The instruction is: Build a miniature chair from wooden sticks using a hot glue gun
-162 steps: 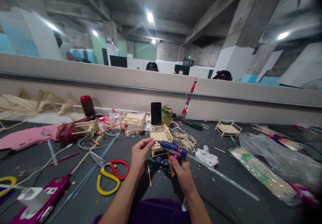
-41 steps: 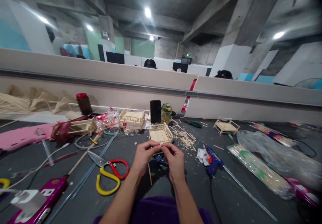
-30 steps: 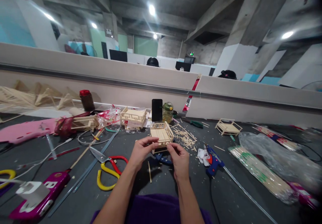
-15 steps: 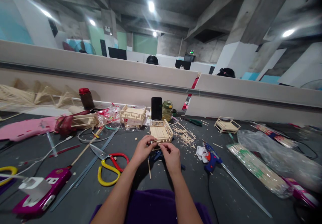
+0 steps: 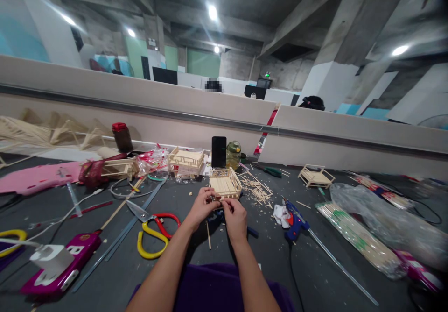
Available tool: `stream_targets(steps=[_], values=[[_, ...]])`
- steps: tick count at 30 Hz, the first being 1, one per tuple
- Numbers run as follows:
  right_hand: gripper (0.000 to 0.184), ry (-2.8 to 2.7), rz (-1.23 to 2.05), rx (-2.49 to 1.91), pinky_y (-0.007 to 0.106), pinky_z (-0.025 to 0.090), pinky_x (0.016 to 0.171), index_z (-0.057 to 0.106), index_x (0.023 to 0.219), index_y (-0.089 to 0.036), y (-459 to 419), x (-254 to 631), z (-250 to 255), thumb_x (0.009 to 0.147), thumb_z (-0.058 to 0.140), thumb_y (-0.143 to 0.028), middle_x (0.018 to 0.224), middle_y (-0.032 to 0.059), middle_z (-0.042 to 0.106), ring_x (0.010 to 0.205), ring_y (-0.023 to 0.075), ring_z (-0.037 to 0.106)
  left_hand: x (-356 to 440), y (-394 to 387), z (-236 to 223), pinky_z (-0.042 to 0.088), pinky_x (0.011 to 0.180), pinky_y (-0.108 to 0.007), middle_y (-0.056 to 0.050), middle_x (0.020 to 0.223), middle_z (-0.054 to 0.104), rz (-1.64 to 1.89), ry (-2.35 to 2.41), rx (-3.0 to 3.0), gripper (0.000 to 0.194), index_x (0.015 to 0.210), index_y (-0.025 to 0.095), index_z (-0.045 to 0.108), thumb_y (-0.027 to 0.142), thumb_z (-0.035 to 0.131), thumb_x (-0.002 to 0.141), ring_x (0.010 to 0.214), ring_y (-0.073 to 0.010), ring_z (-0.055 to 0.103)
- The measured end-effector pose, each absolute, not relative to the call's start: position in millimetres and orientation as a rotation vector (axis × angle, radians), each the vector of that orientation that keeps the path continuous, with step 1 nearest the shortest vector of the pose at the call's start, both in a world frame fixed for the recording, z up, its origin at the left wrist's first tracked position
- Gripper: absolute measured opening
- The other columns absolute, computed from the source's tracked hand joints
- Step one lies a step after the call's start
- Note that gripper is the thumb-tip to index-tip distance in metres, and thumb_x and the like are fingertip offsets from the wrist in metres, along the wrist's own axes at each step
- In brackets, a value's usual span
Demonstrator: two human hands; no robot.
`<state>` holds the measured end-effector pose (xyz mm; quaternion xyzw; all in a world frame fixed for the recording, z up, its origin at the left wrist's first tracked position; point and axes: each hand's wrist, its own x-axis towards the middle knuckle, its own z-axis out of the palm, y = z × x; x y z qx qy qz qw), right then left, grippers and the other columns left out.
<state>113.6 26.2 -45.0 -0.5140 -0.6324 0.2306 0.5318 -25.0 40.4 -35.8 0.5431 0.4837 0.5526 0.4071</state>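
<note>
A miniature bed-like frame of thin wooden sticks [image 5: 224, 185], with a slatted deck and low railings, stands at the middle of the dark table. At its front edge my left hand [image 5: 203, 208] is closed in a pinch, thumb and fingers on a small pale stick piece mostly hidden by the fingertips. My right hand [image 5: 235, 216] pinches from the other side, its fingertips nearly touching the left ones. A dark blue tool [image 5: 217, 216] lies partly hidden under the hands. Right of them rests a blue hot glue gun [image 5: 296, 225] with a long clear glue stick, beside a crumpled white tissue [image 5: 281, 215].
Red-and-yellow-handled scissors [image 5: 152, 242] and a purple power strip [image 5: 66, 265] lie left. Loose short sticks [image 5: 257, 188] are scattered behind right. A phone [image 5: 219, 152] stands upright at the back. Other stick models [image 5: 185, 160] and bagged sticks [image 5: 360, 237] lie around.
The glue gun, in my right hand at first, was laid down on the right. Both hands came together, then moved slightly forward to the frame's front edge, the right hand shifting left.
</note>
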Motion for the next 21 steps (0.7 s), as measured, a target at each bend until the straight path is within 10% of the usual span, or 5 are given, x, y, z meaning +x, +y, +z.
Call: stream_targets(steps=[21], values=[[0.024,-1.49,0.531,-1.254,0.026,0.044,0.063,0.074,0.084,-0.017,29.2,112.9,-48.4,0.084,0.053,-0.03,0.076,0.0062,0.07,0.064,0.0173,0.059,-27.1,47.2,-38.5,0.044,0.087,-0.035,-0.011,0.114,0.047,1.355,1.191,1.387,0.022,0.071,0.016,0.072,0.034,0.079,0.061,0.112,-0.0276,0.049]])
